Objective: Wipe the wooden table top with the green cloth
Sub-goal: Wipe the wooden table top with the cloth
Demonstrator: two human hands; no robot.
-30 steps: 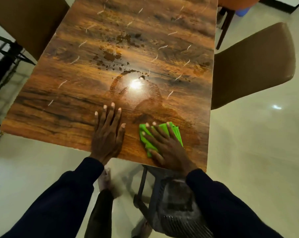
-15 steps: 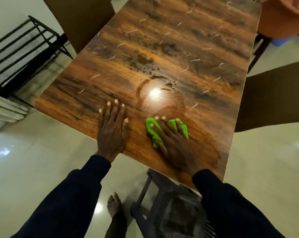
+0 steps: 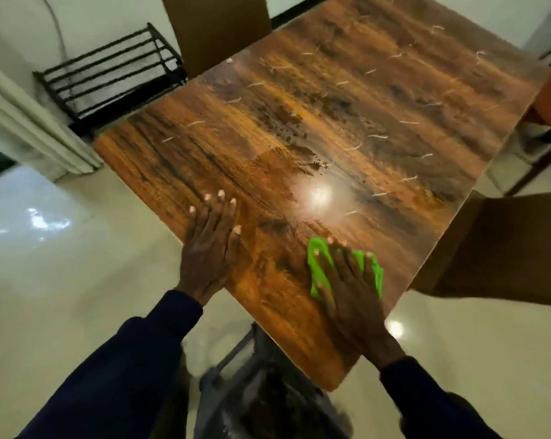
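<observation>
Two bare hands lie flat on the table. The right hand is spread wide, its fingers straight and fanned, palm pressing down on the green cloth. It pinches nothing. The cloth is a bright lime, soft and crumpled; it bunches out past the fingertips at 11 o'clock of the hand and past the little finger at 2 o'clock. It lies on the wooden table top near the corner closest to the person, at about 5 o'clock of the surface. The left hand rests palm-down at 9 o'clock of the cloth, well apart from it. Its fingers are straight and close together, the thumb is out to the side, and the heel of the hand sits at the table's edge. Both arms wear dark navy sleeves.

The top is a glossy rectangle with dark brown and amber grain and short pale flecks scattered across it. A bright lamp reflection glares at 12 o'clock of the cloth. Beyond that, dark specks and blotches lie in a loose cluster toward the middle.

Around the table:
- A brown padded chair stands at 3 o'clock.
- Another brown chair back stands at 11 o'clock.
- A black metal rack of thin parallel bars stands at 10 o'clock against the wall.
- A pale pleated curtain hangs at 9 o'clock.
- A dark metal-framed seat, blurred, is at 6 o'clock under the near corner.

Shiny cream floor tiles reflect the light
</observation>
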